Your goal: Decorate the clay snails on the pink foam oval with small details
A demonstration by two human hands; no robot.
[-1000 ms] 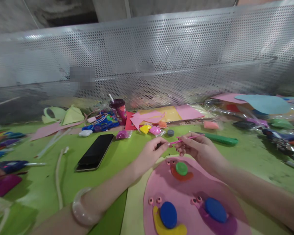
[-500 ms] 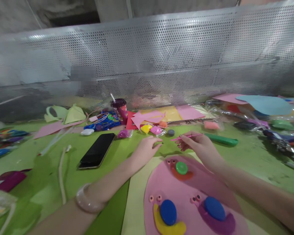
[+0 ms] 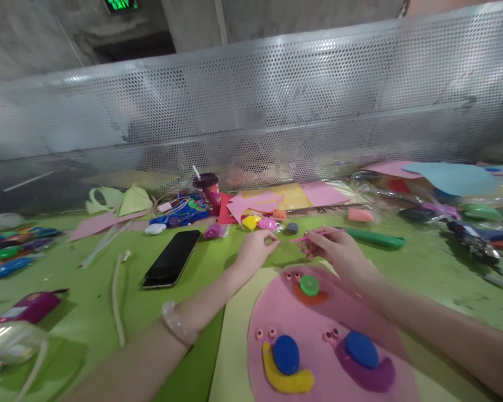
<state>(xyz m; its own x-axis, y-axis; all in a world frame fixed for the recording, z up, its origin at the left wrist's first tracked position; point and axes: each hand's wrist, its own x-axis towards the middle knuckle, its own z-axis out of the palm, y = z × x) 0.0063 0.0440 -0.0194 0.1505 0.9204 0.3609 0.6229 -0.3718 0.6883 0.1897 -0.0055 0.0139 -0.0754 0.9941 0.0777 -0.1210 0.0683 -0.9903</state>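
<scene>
visibly, right hand [image 3: 334, 245] pinching one pink strip [image 3: 298, 240], left hand [image 3: 254, 249] curled, hold unclear, three snail figures [image 3: 285, 354], one phone [image 3: 172, 259]

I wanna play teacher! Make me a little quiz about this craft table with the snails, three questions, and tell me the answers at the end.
1. Multiple choice: how is the thin pink strip being held?
A: in the left hand only
B: in the right hand only
C: in both hands

2. True or false: the black phone lies to the person's left of the pink oval sheet.

3. Fill in the blank: the orange-red snail carries a ____ disc.

Key: 1. B; 2. True; 3. green
</scene>
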